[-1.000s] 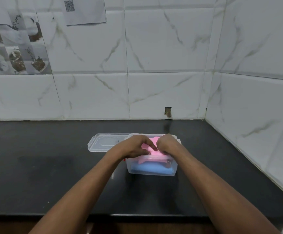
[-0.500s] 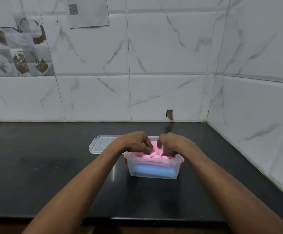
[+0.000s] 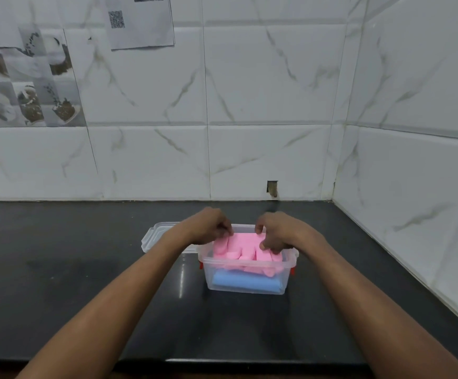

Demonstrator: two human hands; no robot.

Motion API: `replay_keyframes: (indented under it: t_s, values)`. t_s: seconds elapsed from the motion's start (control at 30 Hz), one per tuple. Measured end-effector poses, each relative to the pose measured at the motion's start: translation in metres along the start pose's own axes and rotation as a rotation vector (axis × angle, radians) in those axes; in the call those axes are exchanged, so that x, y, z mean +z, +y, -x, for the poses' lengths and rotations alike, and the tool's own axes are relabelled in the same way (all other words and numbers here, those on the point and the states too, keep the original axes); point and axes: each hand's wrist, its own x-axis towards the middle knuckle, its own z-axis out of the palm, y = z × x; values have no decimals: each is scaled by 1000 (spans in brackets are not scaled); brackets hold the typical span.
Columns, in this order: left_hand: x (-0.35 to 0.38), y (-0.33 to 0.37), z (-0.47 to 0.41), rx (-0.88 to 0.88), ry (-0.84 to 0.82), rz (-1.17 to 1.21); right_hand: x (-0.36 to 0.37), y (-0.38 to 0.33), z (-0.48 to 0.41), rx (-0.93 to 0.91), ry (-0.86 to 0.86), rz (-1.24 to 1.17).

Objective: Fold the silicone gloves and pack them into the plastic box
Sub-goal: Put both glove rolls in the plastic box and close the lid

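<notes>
The black bench (image 3: 85,296) fills the lower half of the frame and carries everything. At lower centre stands the clear plastic box (image 3: 238,262), set square to the person, probably so both arms reach it evenly. Its lid (image 3: 158,236) lies flat just behind and left of it, partly hidden by the left forearm, off the opening yet close for closing later.

Inside, the pink glove (image 3: 242,246) sits on top, bulging to about rim height. The folded blue glove (image 3: 245,281) lies flat on the bottom beneath it, apparently packed first as the base layer.

The left hand (image 3: 208,227) and right hand (image 3: 279,233) meet over the box's far side, fingers curled down and pinching the pink glove's upper edge. This looks like tucking it down so the lid can fit.
</notes>
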Motion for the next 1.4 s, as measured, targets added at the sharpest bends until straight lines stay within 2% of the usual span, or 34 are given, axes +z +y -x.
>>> replay_keyframes:
  t_s: [0.17,0.27,0.43,0.57,0.8,0.9,1.07,1.2,1.27,1.33,1.4]
  values:
    - [9,5,-4,-7,-114,-139,7,-2,0,11,-80,88]
    - [17,14,-8,5,-122,-241,20,-7,-3,9,-42,211]
    - [-5,7,0,-59,-273,-58,16,2,-5,-30,-8,124]
    - [-8,5,12,-89,-192,13,17,11,-1,-94,83,21]
    - [7,24,9,-173,-188,6,8,11,-4,-125,-47,-33]
    - [10,29,6,-183,-171,-56,7,11,-4,-125,-126,58]
    - [21,38,1,-156,-141,-198,22,6,-9,-89,-48,146]
    - [17,28,2,-130,-151,-122,17,7,-10,-113,-43,87]
    - [13,20,5,-107,-136,-80,8,7,-9,-137,33,29]
    - [11,13,7,-86,-84,-46,2,9,-9,-130,110,9]
    - [11,6,9,-72,5,-8,4,8,-7,-100,56,21]
